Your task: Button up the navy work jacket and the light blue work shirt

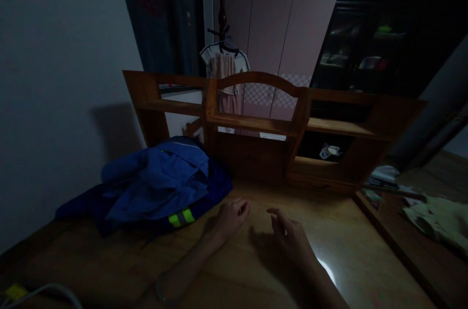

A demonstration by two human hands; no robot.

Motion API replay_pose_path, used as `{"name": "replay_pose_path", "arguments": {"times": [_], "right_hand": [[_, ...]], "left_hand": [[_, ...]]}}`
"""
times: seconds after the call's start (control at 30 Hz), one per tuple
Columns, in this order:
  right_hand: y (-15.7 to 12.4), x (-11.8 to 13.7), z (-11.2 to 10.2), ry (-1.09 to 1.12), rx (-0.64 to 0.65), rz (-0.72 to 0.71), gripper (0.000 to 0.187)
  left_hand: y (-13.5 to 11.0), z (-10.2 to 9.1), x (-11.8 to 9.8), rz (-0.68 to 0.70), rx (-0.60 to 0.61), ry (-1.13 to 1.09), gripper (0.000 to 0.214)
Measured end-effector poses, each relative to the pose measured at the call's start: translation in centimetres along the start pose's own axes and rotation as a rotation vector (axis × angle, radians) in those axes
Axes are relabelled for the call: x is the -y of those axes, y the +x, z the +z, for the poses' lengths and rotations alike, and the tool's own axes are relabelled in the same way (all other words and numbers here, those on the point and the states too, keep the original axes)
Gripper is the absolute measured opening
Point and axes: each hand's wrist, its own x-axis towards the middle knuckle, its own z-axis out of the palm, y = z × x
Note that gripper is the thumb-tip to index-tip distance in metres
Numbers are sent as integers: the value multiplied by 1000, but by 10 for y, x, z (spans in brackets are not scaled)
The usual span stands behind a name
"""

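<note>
My left hand (pixel 233 216) is over the wooden bed platform (pixel 226 275), its fingers curled in toward the thumb. Nothing shows in its grip. To the right, my right hand (pixel 290 236) is held with the index finger pointing out to the left and the others bent; I see nothing in it. A gap separates the two hands. Nearest my left hand lies a heap of blue clothing (pixel 161 177), with a yellow-green and grey reflective band (pixel 182 218) at its lower edge. Dim light hides the finer details of the fingers.
A wooden headboard with shelves (pixel 252 124) stands across the far side. A small pale object (pixel 331 150) sits in its right cubby. Light cloth (pixel 438 219) lies beyond the right edge. A white cable (pixel 54 287) loops at lower left. Clothes (pixel 224 63) hang behind.
</note>
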Motion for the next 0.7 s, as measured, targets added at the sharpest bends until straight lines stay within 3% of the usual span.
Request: {"name": "replay_pose_path", "arguments": {"times": [0.7], "right_hand": [[-2, -3, 9, 62, 113, 45, 29]], "left_hand": [[-2, -2, -1, -5, -18, -30, 26]]}}
